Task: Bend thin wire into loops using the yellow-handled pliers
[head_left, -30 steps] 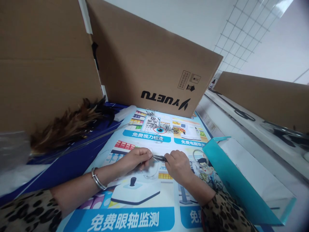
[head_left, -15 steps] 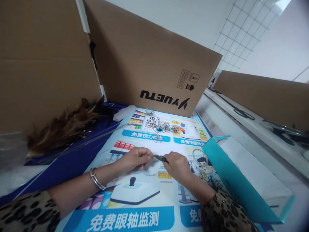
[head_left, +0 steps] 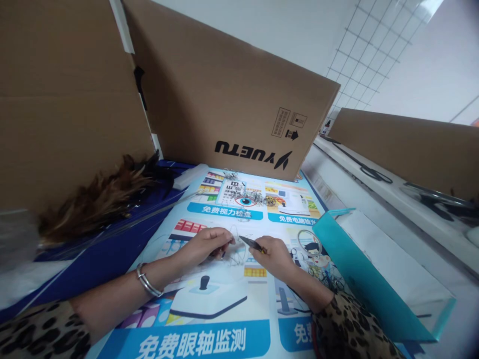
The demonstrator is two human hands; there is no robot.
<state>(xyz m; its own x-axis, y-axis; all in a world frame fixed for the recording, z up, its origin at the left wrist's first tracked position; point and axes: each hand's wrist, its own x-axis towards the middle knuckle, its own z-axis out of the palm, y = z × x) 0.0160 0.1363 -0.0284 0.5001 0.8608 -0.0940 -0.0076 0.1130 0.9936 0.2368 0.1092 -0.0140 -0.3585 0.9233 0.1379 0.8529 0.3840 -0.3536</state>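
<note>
Thin wire (head_left: 237, 249) in loose loops hangs from the pinched fingers of my left hand (head_left: 211, 243), above the printed poster (head_left: 224, 299). My right hand (head_left: 275, 255) is closed round dark-tipped pliers (head_left: 253, 244), whose tip points left towards the wire, a little apart from my left fingertips. Whether the tip touches the wire is too fine to tell. Beyond the hands, small tangled wire pieces (head_left: 250, 197) lie on the poster. A round ring (head_left: 310, 241) and more wire bits (head_left: 331, 279) lie to the right of my right hand.
A teal open box (head_left: 377, 279) stands at the right. Large cardboard panels (head_left: 224, 94) rise behind and at the left. Brown feathers (head_left: 93, 204) lie on the blue surface (head_left: 101, 269) at the left. Black scissors (head_left: 375, 174) rest on a white ledge at the right.
The pliers have drawn back slightly from my left fingertips, and their tip now points more upward. The wire loops show more clearly between the hands. The view has shifted slightly.
</note>
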